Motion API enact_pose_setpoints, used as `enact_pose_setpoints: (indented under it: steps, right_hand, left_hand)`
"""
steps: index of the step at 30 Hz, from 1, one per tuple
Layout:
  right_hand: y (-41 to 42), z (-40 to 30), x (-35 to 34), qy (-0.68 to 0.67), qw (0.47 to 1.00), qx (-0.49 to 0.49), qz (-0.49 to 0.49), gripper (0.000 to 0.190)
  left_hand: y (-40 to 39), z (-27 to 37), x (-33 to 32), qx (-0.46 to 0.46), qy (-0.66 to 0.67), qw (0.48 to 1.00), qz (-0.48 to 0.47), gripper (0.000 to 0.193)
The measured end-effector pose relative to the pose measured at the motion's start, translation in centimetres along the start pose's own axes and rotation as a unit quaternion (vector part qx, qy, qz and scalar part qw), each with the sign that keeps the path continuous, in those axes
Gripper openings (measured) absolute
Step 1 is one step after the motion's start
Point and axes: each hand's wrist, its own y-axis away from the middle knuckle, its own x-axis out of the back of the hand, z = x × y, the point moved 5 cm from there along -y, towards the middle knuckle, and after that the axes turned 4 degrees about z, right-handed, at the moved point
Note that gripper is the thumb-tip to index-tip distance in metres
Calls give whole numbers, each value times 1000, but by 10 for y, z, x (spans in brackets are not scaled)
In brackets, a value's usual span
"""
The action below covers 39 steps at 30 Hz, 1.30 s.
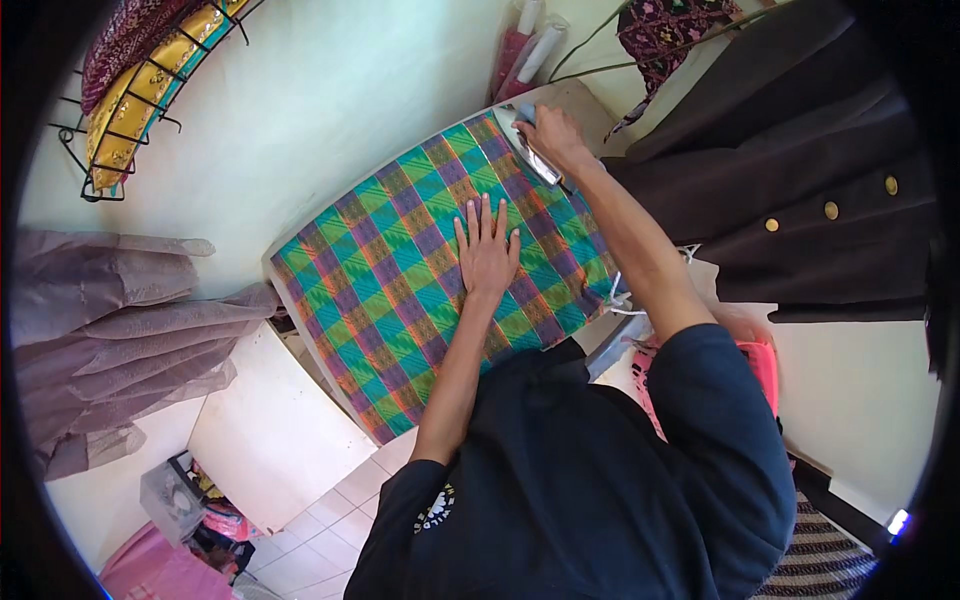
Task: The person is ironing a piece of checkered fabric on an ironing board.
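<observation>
A plaid cloth (390,247) in green, teal, purple and orange lies spread over a table top (322,371) that stands against the wall. My left hand (489,255) rests palm down near the cloth's middle, its fingers apart. At the far right corner, my right hand (556,139) grips a clothes iron (529,154) by its handle. The iron lies along the cloth's edge, its shiny side showing; its soleplate is hidden. Some creases show at the cloth's right end, close to a white cord (616,296).
Dark garments with gold buttons (831,210) hang at the right. A grey sheer curtain (150,315) hangs at the left. A black wire rack (150,97) holding folded fabric is on the wall. Wrapped rolls (529,56) stand behind the table, and a pink basket (765,367) is at the right.
</observation>
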Motion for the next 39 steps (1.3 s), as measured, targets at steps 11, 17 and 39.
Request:
enact_pose_setpoints:
  steps: [11,17,39]
  right_hand:
    - [4,-16,3,-11,998,-54,-11,50]
    - [-17,-14,-6,-6,1000,-25,2,48]
    - [31,-184,-53,97,921,357,-124,63]
  left_hand:
    - [-22,-28,18,22,82,995,-59,46]
    - [3,-63,29,29,39,999,1,47]
    - [98,-276,108,338,-196,910,139,57]
